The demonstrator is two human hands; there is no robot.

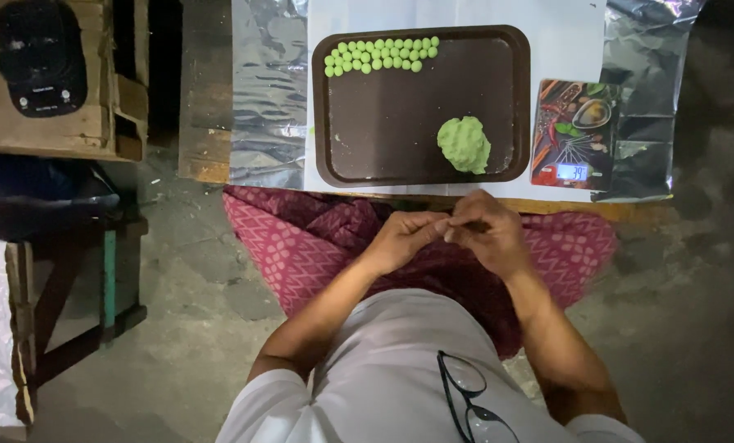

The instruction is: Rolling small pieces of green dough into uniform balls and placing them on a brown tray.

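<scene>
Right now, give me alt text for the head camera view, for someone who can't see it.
A person's left hand and right hand meet fingertip to fingertip above a pink patterned cloth; what they pinch is hidden. Ahead lies a dark brown rectangular tray holding rows of small green balls and a lump of green dough, with a small digital kitchen scale to its right.
</scene>
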